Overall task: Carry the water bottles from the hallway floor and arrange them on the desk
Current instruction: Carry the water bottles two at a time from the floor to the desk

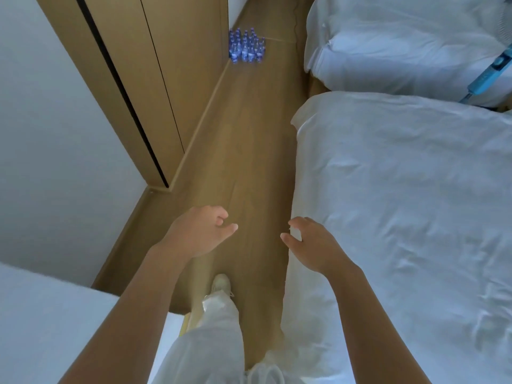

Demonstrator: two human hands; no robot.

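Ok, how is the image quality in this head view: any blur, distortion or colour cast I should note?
Head view: strong wide-angle distortion, the wooden wall panels leaning sharply; a cool bluish cast on the white bedding; soft, even light without hard shadows or glare; the water bottles far off, small and soft, so the count is unreadable; left hand and right hand slightly blurred, both empty.

Both bare arms are held out ahead at waist height, the left hand (pixel 201 231) and right hand (pixel 310 242) empty, fingers loosely curled, thumbs turned inward, one white-trousered leg stepped forward.
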